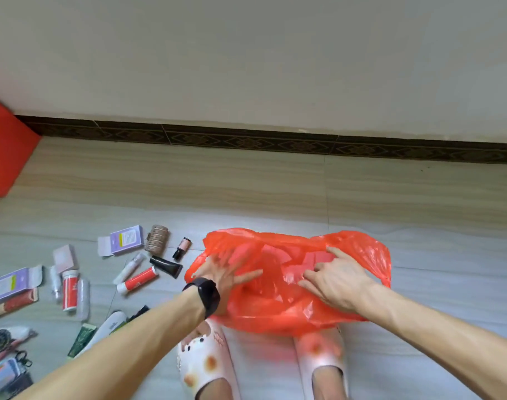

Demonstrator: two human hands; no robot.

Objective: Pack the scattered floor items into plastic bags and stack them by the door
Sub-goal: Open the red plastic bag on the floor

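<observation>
On floor, just ahead of the slippers: red bag [290, 284] lay crumpled, mouth not yet clearly open; some flat red shape showed through the film, couldn't tell what.
Left hand: left hand [220, 272] was flat on the bag's left side, fingers spread and motion-blurred, nothing pinched that I could see; black watch [207, 295] on the wrist.
Right hand: right hand [333, 280] pressed on the bag's right half, fingers splayed, tips digging into the film; no firm grip visible.
Items: loose on the floor toward its left edge, well apart from the wall: purple box [126, 240], tape roll [157, 237], small bottle [183, 247], black tube [165, 266], red-white tube [136, 281], more clutter near the bottom-left corner incl. scissors [22, 357].
Stage (judgement): bag was being opened or flattened; nothing visibly packed from the pile.
Risk 1: thin film could tear if fingertips dragged or snagged it.
Risk 2: layers clinging together, so the mouth might not part and items would slide off instead of in.
Risk 3: scissors could puncture the bag if dropped in point-first.
Risk 4: round bottle and tubes could roll away if the bag swept over them.
Risk 5: bag overlapped the left slipper [206, 359]; stepping could pin or rip it.
Door: not in view.
</observation>
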